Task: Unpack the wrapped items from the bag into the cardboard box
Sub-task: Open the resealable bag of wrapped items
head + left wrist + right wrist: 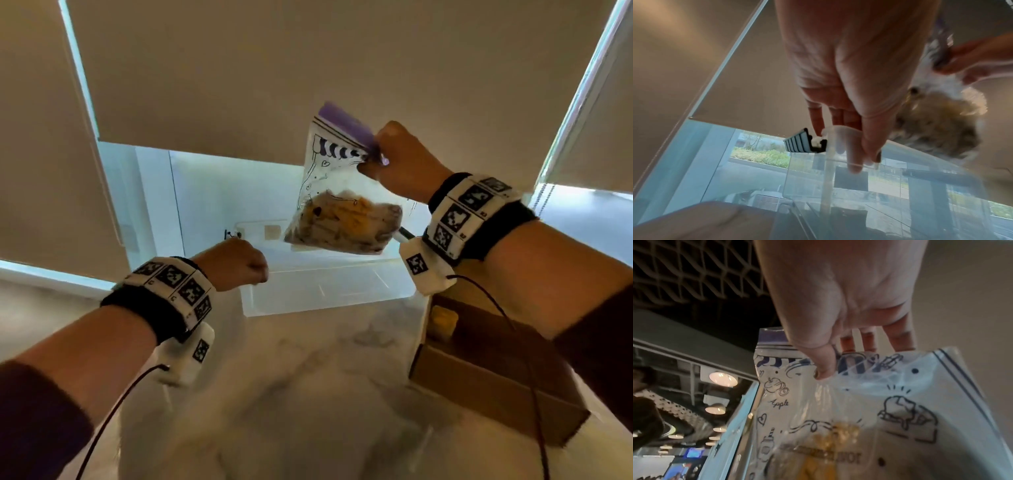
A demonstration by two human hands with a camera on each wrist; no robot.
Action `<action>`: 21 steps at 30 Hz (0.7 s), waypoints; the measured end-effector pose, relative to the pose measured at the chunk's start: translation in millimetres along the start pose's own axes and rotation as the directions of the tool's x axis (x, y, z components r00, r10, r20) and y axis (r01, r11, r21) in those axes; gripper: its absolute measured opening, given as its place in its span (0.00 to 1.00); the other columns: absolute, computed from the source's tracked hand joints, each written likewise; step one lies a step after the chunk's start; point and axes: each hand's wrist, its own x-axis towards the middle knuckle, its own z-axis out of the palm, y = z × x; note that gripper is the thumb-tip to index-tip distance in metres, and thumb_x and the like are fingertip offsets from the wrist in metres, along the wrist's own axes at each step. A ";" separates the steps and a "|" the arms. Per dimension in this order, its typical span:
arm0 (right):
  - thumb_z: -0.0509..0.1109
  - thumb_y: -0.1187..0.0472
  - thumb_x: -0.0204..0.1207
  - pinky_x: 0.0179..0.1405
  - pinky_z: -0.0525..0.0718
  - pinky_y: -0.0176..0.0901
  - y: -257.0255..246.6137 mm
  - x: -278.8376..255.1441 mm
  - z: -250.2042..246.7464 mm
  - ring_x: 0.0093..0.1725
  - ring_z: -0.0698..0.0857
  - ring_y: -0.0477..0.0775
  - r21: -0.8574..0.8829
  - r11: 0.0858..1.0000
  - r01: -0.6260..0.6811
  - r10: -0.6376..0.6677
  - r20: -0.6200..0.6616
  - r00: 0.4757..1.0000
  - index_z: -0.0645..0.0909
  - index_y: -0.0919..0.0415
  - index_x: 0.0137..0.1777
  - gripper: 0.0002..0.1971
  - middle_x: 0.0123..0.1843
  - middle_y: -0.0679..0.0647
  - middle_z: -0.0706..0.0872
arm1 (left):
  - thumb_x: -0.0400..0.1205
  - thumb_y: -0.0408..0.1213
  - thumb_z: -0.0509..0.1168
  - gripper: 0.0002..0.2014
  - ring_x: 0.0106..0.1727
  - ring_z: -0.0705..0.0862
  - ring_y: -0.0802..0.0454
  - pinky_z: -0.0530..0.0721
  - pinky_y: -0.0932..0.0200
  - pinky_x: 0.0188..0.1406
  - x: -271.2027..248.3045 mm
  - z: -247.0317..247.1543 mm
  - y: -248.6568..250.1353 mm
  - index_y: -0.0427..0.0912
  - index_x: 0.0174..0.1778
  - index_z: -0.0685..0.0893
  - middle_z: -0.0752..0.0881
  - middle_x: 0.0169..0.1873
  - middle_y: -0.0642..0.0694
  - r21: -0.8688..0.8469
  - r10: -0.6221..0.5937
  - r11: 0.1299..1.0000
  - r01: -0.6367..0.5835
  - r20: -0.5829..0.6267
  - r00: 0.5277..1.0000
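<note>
Head view: right hand (399, 161) raised, pinching the top corner of the bag (337, 192) by its purple strip, fingers curled tight on the plastic. Bag hanging in the air above a clear plastic bin (325, 291), wrapped items (346, 222) bunched at its bottom, yellow and brownish through the film. Left hand (236, 263) lower and to the left, curled into a loose fist just over the bin's near left corner, well apart from the bag. Cardboard box (496, 383) open on the marbled surface (291, 394) to the right, under the right forearm, with one yellowish piece (443, 320) inside near its far end. Marker-covered bands with cabled cameras on both wrists.

Left wrist view: left hand (849, 73) seen from the palm side, fingers (853, 155) bent down onto the clear rim of the bin (838, 186), thumb alongside, gripping that rim beside a black ribbed clip (803, 142). Bag (937, 123) blurred at right, its contents a brownish lump, with the right hand (978, 60) above it.

Right wrist view: right hand (844, 305) from below, thumb (824, 363) pressed into the front of the bag (890, 402), the other fingers (898, 337) behind it, film creased at the pinch. Doodles and the word "Apple" printed on the bag. Wrapped items (830, 451) low inside, yellow, blurred.
</note>
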 end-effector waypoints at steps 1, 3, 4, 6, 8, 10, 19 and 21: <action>0.68 0.56 0.78 0.40 0.67 0.44 -3.0 -6.4 -14.9 0.43 0.76 0.59 -0.006 1.000 0.021 -0.022 -0.033 0.999 0.75 0.65 0.39 0.12 0.47 0.58 0.72 | 0.81 0.40 0.66 0.10 0.48 0.84 0.55 0.69 0.71 0.41 -1.4 -1.2 3.9 0.39 0.52 0.89 0.90 0.47 0.46 0.010 -0.013 1.000 0.013 -0.009 1.000; 0.67 0.56 0.79 0.37 0.68 0.42 -9.7 -21.6 -36.5 0.42 0.77 0.59 -0.020 0.998 0.055 -0.056 -0.028 0.998 0.79 0.71 0.46 0.14 0.45 0.62 0.78 | 0.82 0.43 0.66 0.13 0.47 0.81 0.55 0.69 0.69 0.43 -4.2 -6.1 11.8 0.38 0.53 0.87 0.87 0.46 0.47 -0.038 -0.050 0.998 0.048 -0.066 0.997; 0.66 0.55 0.80 0.36 0.68 0.42 -14.4 -31.2 -43.3 0.42 0.77 0.58 -0.015 0.998 0.061 -0.061 -0.008 0.998 0.79 0.71 0.47 0.15 0.44 0.62 0.80 | 0.82 0.47 0.63 0.16 0.46 0.80 0.53 0.70 0.67 0.40 -6.2 -9.9 17.2 0.37 0.53 0.86 0.85 0.44 0.47 -0.091 -0.067 0.994 0.057 -0.110 0.992; 0.65 0.54 0.80 0.37 0.69 0.42 -17.9 -49.6 -47.5 0.41 0.77 0.56 0.011 0.999 0.052 -0.053 0.036 0.998 0.78 0.69 0.47 0.15 0.41 0.60 0.80 | 0.81 0.54 0.58 0.23 0.43 0.81 0.46 0.73 0.67 0.38 -10.1 -13.8 27.8 0.35 0.51 0.84 0.84 0.41 0.44 -0.211 -0.061 0.977 0.021 -0.183 0.981; 0.66 0.54 0.80 0.37 0.71 0.41 -13.7 -64.0 -43.3 0.41 0.77 0.54 0.065 0.998 -0.002 -0.001 0.043 0.999 0.79 0.69 0.49 0.15 0.43 0.59 0.82 | 0.84 0.49 0.60 0.18 0.47 0.82 0.41 0.77 0.60 0.47 -16.8 -13.7 40.4 0.36 0.51 0.83 0.85 0.44 0.39 -0.412 -0.062 0.911 -0.038 -0.226 0.972; 0.67 0.54 0.79 0.35 0.72 0.36 -7.1 -73.7 -31.9 0.38 0.78 0.51 0.171 0.983 -0.073 0.064 0.060 0.996 0.80 0.70 0.50 0.15 0.43 0.58 0.83 | 0.82 0.33 0.63 0.07 0.54 0.83 0.48 0.79 0.60 0.50 -23.3 -11.9 55.6 0.43 0.53 0.82 0.85 0.50 0.44 -0.686 -0.118 0.725 -0.059 -0.209 0.971; 0.74 0.54 0.73 0.28 0.68 0.27 6.8 -78.3 27.8 0.31 0.69 0.42 0.236 0.971 -0.048 0.019 0.124 0.992 0.66 0.52 0.35 0.17 0.34 0.46 0.72 | 0.55 0.62 0.78 0.47 0.48 0.82 0.58 0.81 0.67 0.38 -19.7 25.0 74.8 0.52 0.65 0.60 0.80 0.55 0.57 -0.418 0.012 0.909 -0.004 0.017 1.000; 0.78 0.54 0.70 0.28 0.68 0.23 17.1 -76.8 29.7 0.33 0.70 0.40 0.262 0.964 -0.043 -0.001 0.168 0.986 0.69 0.53 0.42 0.17 0.36 0.43 0.73 | 0.66 0.47 0.79 0.28 0.41 0.82 0.53 0.79 0.66 0.37 -8.1 35.7 70.5 0.52 0.50 0.67 0.85 0.50 0.50 -0.372 -0.007 0.928 -0.014 -0.056 0.998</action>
